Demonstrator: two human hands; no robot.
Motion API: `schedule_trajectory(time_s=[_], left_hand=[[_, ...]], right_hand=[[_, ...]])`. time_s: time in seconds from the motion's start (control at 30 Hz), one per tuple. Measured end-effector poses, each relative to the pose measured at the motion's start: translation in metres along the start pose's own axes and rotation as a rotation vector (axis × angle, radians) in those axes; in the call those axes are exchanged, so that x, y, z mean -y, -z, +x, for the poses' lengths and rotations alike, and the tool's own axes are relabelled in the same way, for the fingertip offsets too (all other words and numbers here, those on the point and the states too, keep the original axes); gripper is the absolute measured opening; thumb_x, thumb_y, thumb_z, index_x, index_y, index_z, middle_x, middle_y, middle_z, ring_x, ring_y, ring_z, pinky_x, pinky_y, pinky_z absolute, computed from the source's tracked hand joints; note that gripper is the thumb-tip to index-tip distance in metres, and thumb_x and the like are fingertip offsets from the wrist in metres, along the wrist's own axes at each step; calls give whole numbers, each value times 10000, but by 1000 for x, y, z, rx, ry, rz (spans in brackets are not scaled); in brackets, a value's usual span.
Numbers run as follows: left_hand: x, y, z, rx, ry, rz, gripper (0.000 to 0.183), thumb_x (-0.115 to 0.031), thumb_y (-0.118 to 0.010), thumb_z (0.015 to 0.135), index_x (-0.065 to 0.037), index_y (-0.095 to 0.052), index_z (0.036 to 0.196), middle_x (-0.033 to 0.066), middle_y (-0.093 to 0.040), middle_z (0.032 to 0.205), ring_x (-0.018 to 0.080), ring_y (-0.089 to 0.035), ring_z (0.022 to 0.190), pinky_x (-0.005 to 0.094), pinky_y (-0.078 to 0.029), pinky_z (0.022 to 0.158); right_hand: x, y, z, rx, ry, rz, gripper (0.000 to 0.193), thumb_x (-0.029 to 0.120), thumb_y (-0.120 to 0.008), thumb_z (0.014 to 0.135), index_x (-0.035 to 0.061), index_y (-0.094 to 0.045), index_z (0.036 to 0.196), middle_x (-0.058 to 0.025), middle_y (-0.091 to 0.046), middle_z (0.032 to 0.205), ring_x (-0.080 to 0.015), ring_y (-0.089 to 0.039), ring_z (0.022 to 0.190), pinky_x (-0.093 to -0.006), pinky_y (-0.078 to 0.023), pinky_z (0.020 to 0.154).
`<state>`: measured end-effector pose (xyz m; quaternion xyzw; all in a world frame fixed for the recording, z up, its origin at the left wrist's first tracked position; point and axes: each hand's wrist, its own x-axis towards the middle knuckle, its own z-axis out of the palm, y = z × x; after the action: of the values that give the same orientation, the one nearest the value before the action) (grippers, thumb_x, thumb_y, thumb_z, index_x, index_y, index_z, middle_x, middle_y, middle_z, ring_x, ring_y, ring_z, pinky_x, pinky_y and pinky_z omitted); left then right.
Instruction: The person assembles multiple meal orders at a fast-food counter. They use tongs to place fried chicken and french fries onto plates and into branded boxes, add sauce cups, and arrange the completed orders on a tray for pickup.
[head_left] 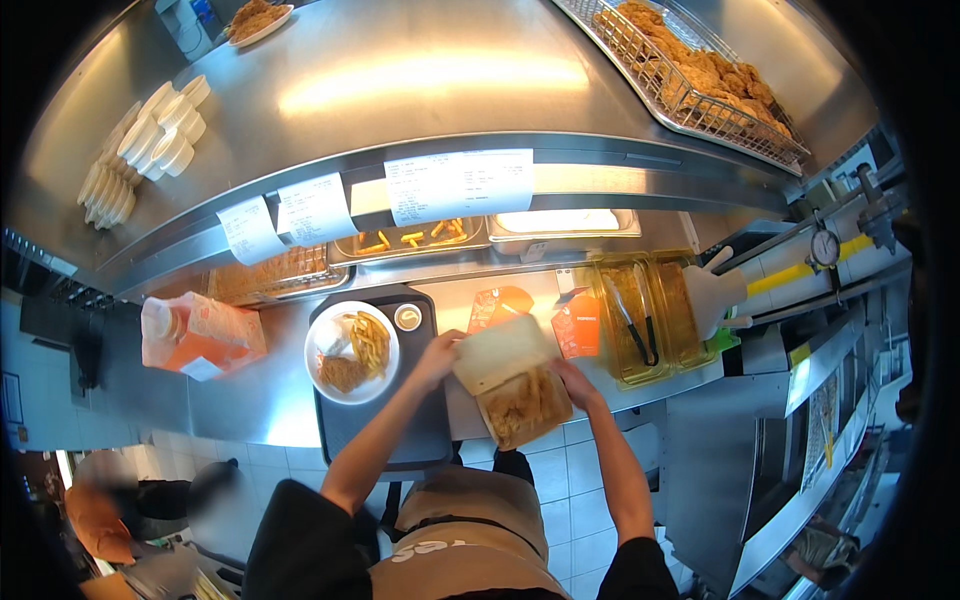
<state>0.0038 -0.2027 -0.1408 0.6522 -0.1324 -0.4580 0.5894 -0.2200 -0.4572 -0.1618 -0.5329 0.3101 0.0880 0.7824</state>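
Over the counter's front edge I hold a brown cardboard takeaway box [507,357] with fried food, apparently chicken, in its lower half [525,405]. Its lid is raised and tilted back. My left hand [437,358] grips the lid's left edge, with the fingertips partly hidden. At the box's right side my right hand [577,384] is closed on the edge. Left of the box, a dark tray [420,420] carries a white plate [316,385] with fries, a browned fried piece and something white. A small sauce cup [408,317] sits beside the plate.
Orange cartons [577,322] stand behind the box, and tongs [633,318] lie in a yellow container [625,375] to the right. A paper bag [200,335] is at left. Order slips [460,187] hang from the shelf; fried chicken [715,75] and stacked cups [165,130] are above. A person [100,510] is lower left.
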Motion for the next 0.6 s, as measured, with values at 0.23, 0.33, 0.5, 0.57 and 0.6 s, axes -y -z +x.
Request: schedule_trajectory(time_s=[0.23, 0.33, 0.5, 0.57, 0.6], left_hand=[[-7, -95, -139, -388, -360, 566, 707, -300, -803, 752, -26, -511, 1334, 187, -568, 1245, 333, -584, 1095, 421, -469, 936], [-17, -146, -109, -341, -470, 984, 804, -519, -779, 744, -25, -510, 1319, 219, -522, 1307, 409, -508, 1187, 497, -407, 1010], [-24, -147, 31, -506, -475, 1120, 854, -567, -761, 735, -11, -498, 1327, 267, -538, 1285, 404, -536, 1177, 494, -425, 1009], [-21, -142, 52, -332, -117, 1033, 923, -615, -757, 707, -7, -483, 1345, 270, -593, 1208, 404, -581, 1127, 477, -476, 948], [-20, -140, 55, -355, -126, 1049, 928, -629, -751, 703, -2, -494, 1336, 272, -611, 1173, 403, -599, 1100, 471, -492, 924]], right_hand=[[20, 8, -40, -511, 437, -539, 453, 294, -649, 937, -11, -538, 1254, -147, -620, 1170, -205, -621, 1002, -338, -502, 858], [-26, -12, -77, -665, 332, -144, 439, 318, -624, 956, 45, -522, 1284, -114, -606, 1170, -211, -601, 1027, -322, -487, 829], [-59, -33, -74, -403, 88, 427, 473, 381, -602, 974, 76, -482, 1316, -64, -577, 1169, -180, -564, 1073, -307, -457, 819], [-56, -32, -56, -463, 101, 410, 468, 358, -638, 962, 57, -485, 1286, -64, -580, 1149, -157, -578, 1027, -318, -485, 762], [-53, -31, -47, -510, 138, 401, 466, 345, -650, 957, 52, -486, 1280, -66, -588, 1132, -153, -583, 1007, -315, -491, 743]])
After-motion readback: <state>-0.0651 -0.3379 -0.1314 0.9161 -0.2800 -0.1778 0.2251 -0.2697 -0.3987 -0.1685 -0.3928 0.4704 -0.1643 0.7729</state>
